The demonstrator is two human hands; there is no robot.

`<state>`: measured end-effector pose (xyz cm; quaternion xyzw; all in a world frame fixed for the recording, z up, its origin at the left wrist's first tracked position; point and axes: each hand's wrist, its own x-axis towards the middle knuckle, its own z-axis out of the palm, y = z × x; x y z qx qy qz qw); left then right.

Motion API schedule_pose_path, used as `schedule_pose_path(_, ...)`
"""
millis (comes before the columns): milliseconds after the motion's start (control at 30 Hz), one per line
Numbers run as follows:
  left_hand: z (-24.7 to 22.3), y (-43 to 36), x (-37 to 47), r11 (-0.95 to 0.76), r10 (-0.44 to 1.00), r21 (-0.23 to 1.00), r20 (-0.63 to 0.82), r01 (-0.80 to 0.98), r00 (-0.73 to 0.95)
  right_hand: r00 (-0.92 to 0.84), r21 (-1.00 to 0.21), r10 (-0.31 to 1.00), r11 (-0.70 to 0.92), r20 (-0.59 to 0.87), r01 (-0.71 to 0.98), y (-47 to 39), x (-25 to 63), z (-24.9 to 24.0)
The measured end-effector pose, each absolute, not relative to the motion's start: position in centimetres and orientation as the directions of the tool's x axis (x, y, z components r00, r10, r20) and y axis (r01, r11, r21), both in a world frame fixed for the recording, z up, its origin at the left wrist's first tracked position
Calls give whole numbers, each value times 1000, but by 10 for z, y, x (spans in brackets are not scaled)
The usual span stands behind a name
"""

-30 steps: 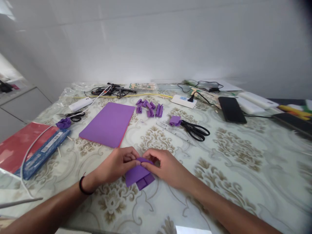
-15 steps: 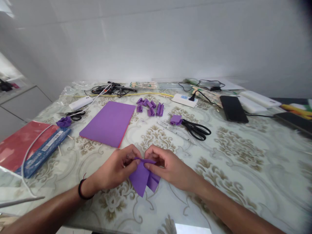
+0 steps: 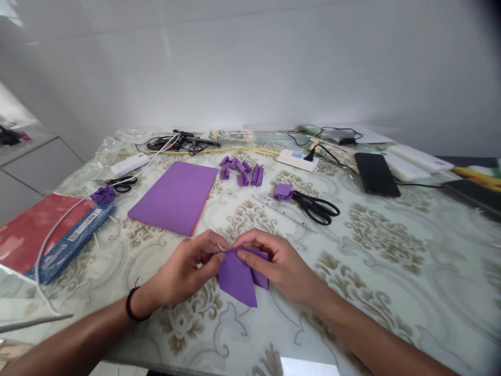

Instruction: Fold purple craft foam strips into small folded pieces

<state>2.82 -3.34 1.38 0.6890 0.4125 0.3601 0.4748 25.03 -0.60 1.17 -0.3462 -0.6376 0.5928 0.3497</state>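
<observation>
Nearest you, with the clock centred on it, the purple paper point(image 3: 237, 277) is between your two hands over the surface point(image 3: 360, 313), its loose flaps reaching toward five and six o'clock; whether their lowest corner touches down I cannot tell. You seem to be working a fold along its far edge, so line the layers up first, press the crease outward from the middle, and pin it lightly enough that the flaps don't skew. Your left hand point(image 3: 187, 271), at nine o'clock, pinches the left end of that edge between thumb and forefinger, with hardly any gap beyond the paper's thickness, the other fingers curled in. Your right hand point(image 3: 279, 266), at three o'clock, has its thumb flat on the near face and fingers behind, so it pinches the paper too, though how firmly is hidden. Farther off lie a clear ruler point(image 3: 279, 210) at one o'clock, black-handled scissors point(image 3: 320, 201) between one and two, a folded purple square point(image 3: 282, 191) at their blade end, a stack of purple sheets point(image 3: 174, 201) toward eleven, and, beyond, small folded pieces point(image 3: 257, 175) at twelve
</observation>
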Motion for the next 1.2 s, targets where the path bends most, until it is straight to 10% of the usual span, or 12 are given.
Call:
schedule_pose_path(500,30,-34,25,-410,852,845,220,344,476,-482,-950,856,282,188,130,-11,254,24)
schedule_pose_path(767,24,-30,30,-69,923,971,-25,228,384,-432,-869,829,462,354,176,-11,248,16)
schedule_pose_path(1200,21,-25,28,-82,897,927,-92,367,433,-411,-860,871,409,269,305,-16,248,11)
